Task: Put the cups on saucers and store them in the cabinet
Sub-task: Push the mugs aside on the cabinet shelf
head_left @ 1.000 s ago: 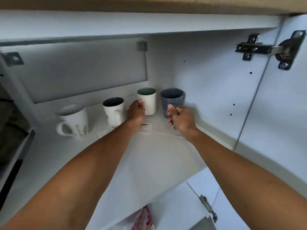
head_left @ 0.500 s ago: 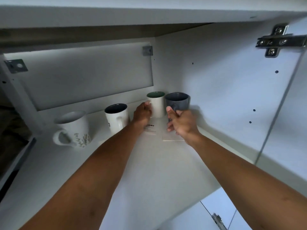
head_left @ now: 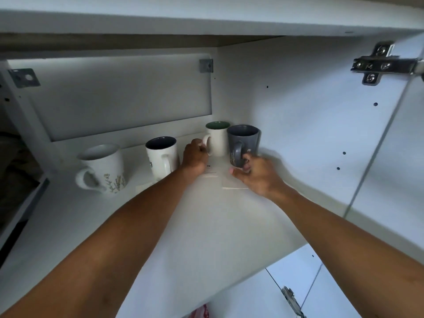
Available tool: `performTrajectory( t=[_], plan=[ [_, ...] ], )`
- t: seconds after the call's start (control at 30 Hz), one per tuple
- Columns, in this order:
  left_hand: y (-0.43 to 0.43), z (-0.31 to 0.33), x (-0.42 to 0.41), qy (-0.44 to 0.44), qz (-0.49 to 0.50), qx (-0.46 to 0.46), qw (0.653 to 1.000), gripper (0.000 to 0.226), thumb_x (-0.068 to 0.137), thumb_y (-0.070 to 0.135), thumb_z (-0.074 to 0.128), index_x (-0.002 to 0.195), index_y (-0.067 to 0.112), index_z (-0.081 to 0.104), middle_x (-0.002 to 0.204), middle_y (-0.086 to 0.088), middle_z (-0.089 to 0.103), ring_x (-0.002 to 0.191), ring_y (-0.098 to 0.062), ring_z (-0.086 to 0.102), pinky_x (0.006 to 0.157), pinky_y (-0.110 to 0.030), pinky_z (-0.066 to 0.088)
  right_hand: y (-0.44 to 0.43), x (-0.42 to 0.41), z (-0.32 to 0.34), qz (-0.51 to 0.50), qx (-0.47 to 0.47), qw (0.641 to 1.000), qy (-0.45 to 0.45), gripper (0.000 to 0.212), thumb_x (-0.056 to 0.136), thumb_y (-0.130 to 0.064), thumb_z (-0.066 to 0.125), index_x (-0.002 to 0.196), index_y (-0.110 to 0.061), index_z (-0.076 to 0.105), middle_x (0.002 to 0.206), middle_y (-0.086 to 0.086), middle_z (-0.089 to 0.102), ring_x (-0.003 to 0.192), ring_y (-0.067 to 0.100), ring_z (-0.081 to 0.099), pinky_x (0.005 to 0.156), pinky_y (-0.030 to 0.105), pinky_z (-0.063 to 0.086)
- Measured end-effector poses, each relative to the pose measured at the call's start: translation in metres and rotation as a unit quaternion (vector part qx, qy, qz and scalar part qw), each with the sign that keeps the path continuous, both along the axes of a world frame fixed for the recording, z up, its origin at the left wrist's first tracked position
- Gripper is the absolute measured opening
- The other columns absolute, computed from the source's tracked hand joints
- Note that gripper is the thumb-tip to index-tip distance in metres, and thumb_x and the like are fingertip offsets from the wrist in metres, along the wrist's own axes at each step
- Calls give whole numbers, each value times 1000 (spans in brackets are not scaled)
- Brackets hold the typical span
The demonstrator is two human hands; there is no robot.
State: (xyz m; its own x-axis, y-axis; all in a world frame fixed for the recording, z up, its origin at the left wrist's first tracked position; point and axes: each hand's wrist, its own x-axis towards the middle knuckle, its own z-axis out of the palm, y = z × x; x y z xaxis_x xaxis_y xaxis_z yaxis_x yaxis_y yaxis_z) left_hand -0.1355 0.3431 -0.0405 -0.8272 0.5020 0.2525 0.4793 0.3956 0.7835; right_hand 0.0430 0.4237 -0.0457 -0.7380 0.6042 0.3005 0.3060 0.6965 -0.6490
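On the white cabinet shelf (head_left: 206, 230) two mugs stand close together in the back right corner. The white mug with a green inside (head_left: 218, 140) has my left hand (head_left: 195, 158) closed at its handle. Right beside it stands the grey mug (head_left: 244, 140), and the fingers of my right hand (head_left: 258, 174) curl around the lower part of its handle, thumb spread on the shelf. Thin flat white pads (head_left: 232, 185), one with a printed label, lie on the shelf under both hands. No round saucer shows.
Further left stand a white mug with a dark inside (head_left: 161, 156) and a white floral mug (head_left: 103, 169). The cabinet's right wall (head_left: 309, 134) is close to the grey mug. A metal hinge (head_left: 378, 65) and the open door (head_left: 403, 168) are on the right.
Both mugs have gone deeper into the back right corner and closer together. My hands have slid back along the handles, so both handles now show. The view has tilted slightly.
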Motion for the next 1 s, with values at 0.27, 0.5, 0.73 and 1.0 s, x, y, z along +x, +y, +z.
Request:
performTrajectory(
  t=[0.27,0.5,0.73,1.0],
  plan=[
    [-58,9,48,7,-105,-73,992,51,100,34,47,147,16,34,145,-13,48,129,-31,49,105,-36,41,-15,49,5,-19,131,969,-210,89,81,-77,48,152,-29,27,151,8,41,142,33,29,113,48,31],
    [-144,-7,84,198,-140,-111,964,62,91,54,48,145,25,39,142,-4,52,133,-29,42,108,-43,39,-45,75,18,5,150,942,-300,95,80,-84,38,157,-35,9,167,1,6,153,24,-4,122,49,11],
    [-220,-2,77,274,-33,-228,934,71,91,68,36,152,34,22,163,2,17,150,-26,3,119,-47,14,-80,58,31,35,179,933,-311,95,81,-83,39,157,-34,8,167,2,-2,153,26,-5,122,49,15],
    [-268,5,42,269,68,-269,922,73,89,68,38,151,30,26,160,-2,19,148,-26,6,114,-45,19,-109,1,40,74,210,934,-281,90,82,-80,42,155,-34,17,165,4,11,152,28,1,123,48,7]
  ],
)
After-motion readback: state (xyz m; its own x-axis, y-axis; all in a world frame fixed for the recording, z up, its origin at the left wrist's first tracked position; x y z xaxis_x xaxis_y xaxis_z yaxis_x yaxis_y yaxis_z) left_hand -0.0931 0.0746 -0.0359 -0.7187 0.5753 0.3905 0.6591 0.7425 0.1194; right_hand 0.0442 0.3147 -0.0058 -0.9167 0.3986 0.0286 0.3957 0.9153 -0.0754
